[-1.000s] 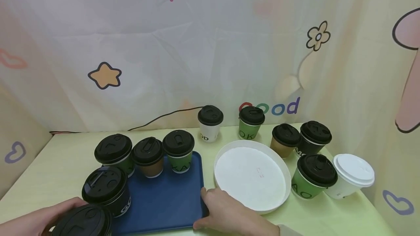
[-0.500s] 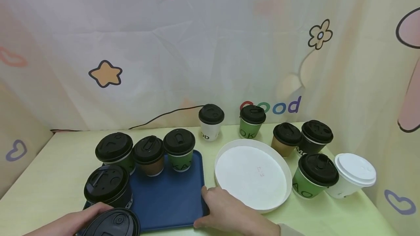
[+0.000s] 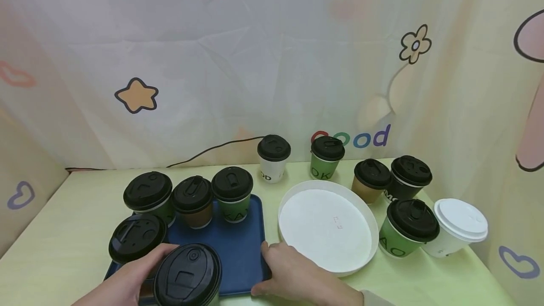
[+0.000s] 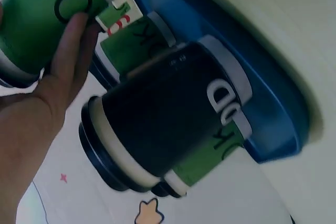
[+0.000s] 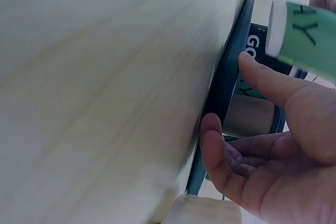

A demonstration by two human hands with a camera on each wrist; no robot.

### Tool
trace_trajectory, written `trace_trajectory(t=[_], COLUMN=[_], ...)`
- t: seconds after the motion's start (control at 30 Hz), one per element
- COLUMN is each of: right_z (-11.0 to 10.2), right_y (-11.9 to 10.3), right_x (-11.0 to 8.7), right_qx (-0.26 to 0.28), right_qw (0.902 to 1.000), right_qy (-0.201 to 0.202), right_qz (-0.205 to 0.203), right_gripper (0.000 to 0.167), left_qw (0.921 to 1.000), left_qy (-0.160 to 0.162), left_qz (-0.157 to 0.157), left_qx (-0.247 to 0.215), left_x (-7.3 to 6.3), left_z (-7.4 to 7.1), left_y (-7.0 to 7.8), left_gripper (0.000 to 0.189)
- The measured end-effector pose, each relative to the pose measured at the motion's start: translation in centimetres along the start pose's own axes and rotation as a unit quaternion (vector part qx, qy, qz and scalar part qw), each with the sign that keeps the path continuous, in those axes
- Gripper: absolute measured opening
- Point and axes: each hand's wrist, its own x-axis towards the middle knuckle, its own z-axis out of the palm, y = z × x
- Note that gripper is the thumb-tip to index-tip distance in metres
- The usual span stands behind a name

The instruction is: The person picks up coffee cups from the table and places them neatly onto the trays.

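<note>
A green paper coffee cup with a black lid (image 3: 189, 273) is in my left hand (image 3: 131, 275), held upright over the front of the blue tray (image 3: 240, 261). In the right wrist view the base of this green cup (image 5: 304, 40) shows apart from the tray floor. My right hand (image 3: 297, 273) grips the tray's front right corner, thumb at the front edge and fingers at the right side. Along the tray's left and back stand a black cup (image 3: 138, 240), a large green cup (image 3: 148, 192), a brown cup (image 3: 193, 202) and a small green cup (image 3: 232, 195), all black-lidded.
Right of the tray lies a round white dish (image 3: 327, 230). Around it stand a white cup (image 3: 273, 159), a green cup (image 3: 326, 157), a brown cup (image 3: 369, 181), a black cup (image 3: 408, 178), a large green cup (image 3: 408, 228) and a white-lidded cup (image 3: 459, 225). A patterned curtain (image 3: 191, 84) hangs behind.
My left hand has carried the green cup rightward from the front left to over the tray, past the black cup. My right hand stays at the tray corner.
</note>
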Motion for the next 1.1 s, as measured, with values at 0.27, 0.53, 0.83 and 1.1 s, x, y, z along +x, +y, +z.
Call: trace_trajectory(t=[0.27, 0.53, 0.83, 1.1], right_z=[0.5, -0.4, -0.3, -0.1], right_y=[0.5, -0.4, -0.4, 0.2], right_x=[0.1, -0.6, -0.6, -0.3], right_qx=[-0.008, -0.009, -0.015, -0.01], right_qw=[0.9999, 0.9998, 0.9996, 0.9994], right_qy=[0.009, 0.005, 0.011, 0.017], right_qz=[-0.008, -0.016, -0.021, -0.027], right_gripper=[0.07, 0.065, 0.067, 0.067], left_qw=[0.9903, 0.9767, 0.9733, 0.9634], left_qy=[0.122, 0.17, 0.179, 0.201], left_qz=[0.0, -0.069, -0.126, -0.169], left_qx=[0.067, 0.111, 0.069, 0.052], left_x=[2.2, 3.5, 3.8, 3.8], left_z=[3.2, 4.2, 4.6, 4.5], left_y=[5.3, 4.5, 4.4, 4.3], left_gripper=[0.082, 0.085, 0.084, 0.087])
